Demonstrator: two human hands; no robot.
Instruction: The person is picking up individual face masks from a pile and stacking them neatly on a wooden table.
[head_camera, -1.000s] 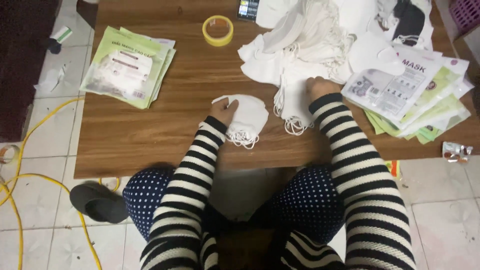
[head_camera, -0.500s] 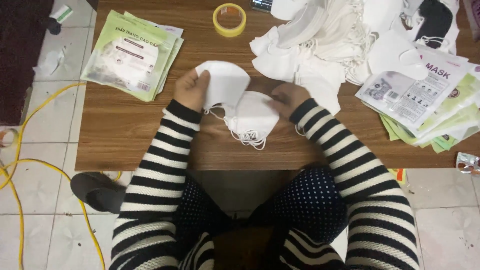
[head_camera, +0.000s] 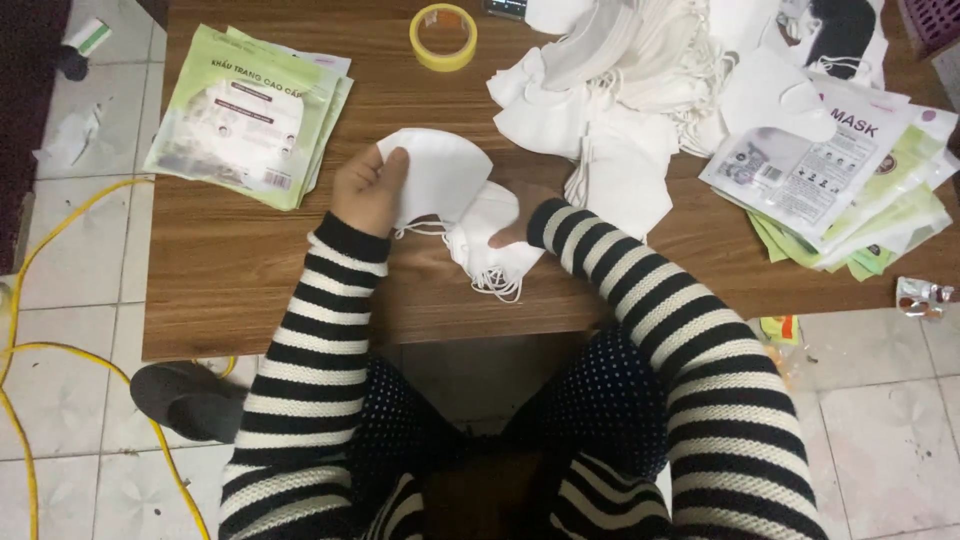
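The fingers of the left hand (head_camera: 368, 188) are closed on the edge of a white folded face mask (head_camera: 432, 175), thumb on top, holding it up just above the tabletop (head_camera: 250, 260). The mask is plain white, curved along its far edge like a half shell, smooth and unmarked; thin white ear loops trail from its near side. The right hand (head_camera: 512, 228) lies just beside it, its fingers pressed flat and together on a small stack of white masks (head_camera: 490, 250) that rests on the tabletop; whether they pinch anything I cannot tell. The held mask overlaps the far-left part of that stack, and the stack's loops spill toward the near edge of the tabletop.

Taking the stack as the landmark: beyond it and to the right lies a big loose heap of white masks (head_camera: 620, 110), tangled with their loops, reaching to the far edge. Further right of the heap sits a fan of flat printed pouches (head_camera: 830, 180), white and pale green, one white mask lying on top of them. Left of the stack, well apart, is a second pile of green and white pouches (head_camera: 245, 115); each looks flat, and through the clear window a mask shape shows inside the top one. Straight beyond the stack, near the far edge, a roll of yellow tape (head_camera: 444, 36) lies flat. Both forearms wear black and white striped sleeves (head_camera: 320, 330). On the tiled floor left of the tabletop runs a yellow cable (head_camera: 40, 350).
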